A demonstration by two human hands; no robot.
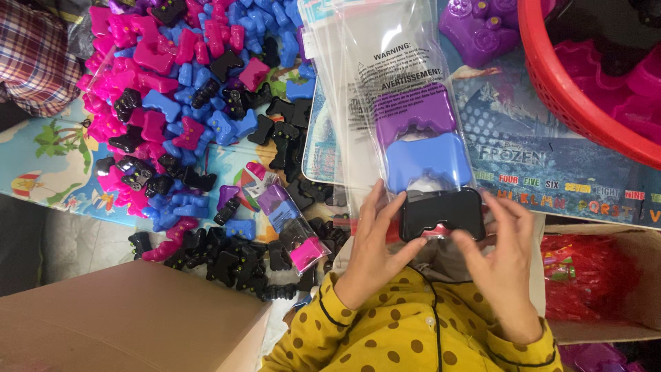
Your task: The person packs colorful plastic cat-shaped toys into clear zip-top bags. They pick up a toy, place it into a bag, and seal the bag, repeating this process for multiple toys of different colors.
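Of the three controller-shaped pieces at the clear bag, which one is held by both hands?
The black piece, lowest of the three. The left hand and right hand grip it at the bag's mouth; the purple piece and blue piece sit inside the clear bag.

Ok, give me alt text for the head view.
Both hands, left hand and right hand, hold a black controller-shaped piece at the mouth of a clear plastic bag that contains a purple piece and a blue piece. A heap of loose pieces lies left.
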